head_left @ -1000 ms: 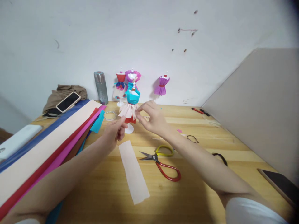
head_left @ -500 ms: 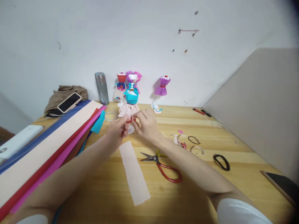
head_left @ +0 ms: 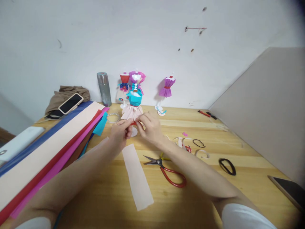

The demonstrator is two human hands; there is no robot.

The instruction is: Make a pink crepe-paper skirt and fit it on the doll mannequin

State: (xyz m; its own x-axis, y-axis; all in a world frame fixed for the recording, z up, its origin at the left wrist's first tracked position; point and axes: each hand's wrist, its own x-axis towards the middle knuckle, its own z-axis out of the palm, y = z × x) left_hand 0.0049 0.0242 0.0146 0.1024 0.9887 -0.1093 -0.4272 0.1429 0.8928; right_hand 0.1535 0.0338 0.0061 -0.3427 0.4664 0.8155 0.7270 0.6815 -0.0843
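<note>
A small mannequin stand wears a teal top and a gathered pale pink paper skirt. Red material shows under the skirt's hem, above the white round base. From the left, my left hand pinches the hem between thumb and forefinger. My right hand closes on the same lower edge from the other side, its fingertips close to the left ones. Below the hands lies a pale pink paper strip. Red-handled scissors rest beside it, blades apart, partly under my right forearm.
Dressed mannequins in red and purple stand by the wall, near a grey flask. Coloured paper sheets and a phone lie left. Tape ring, paper scraps and a black band are about.
The view has shifted very slightly. Both hands keep their pinch at the skirt's hem, with only tiny finger movement.
</note>
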